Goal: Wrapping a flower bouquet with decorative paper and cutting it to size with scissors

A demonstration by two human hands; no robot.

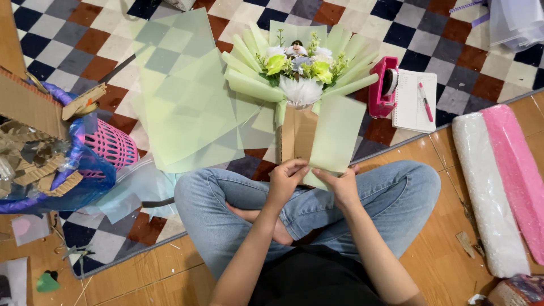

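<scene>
A bouquet point(300, 68) of white and yellow-green flowers wrapped in folded pale green sheets lies on the checkered mat, its brown paper base point(297, 133) pointing toward me. My left hand point(286, 180) and my right hand point(341, 184) both pinch the near edge of a pale green translucent sheet point(337, 133) that lies over the base's right side. I sit cross-legged in blue jeans, hands above my knees.
Loose pale green sheets point(181, 96) are spread to the left. A pink basket point(110, 147) with a blue bag and cardboard scraps stands at far left. A pink tape dispenser point(382, 85), a notebook with a pen point(416, 102), and white and pink rolls point(501, 181) lie on the right.
</scene>
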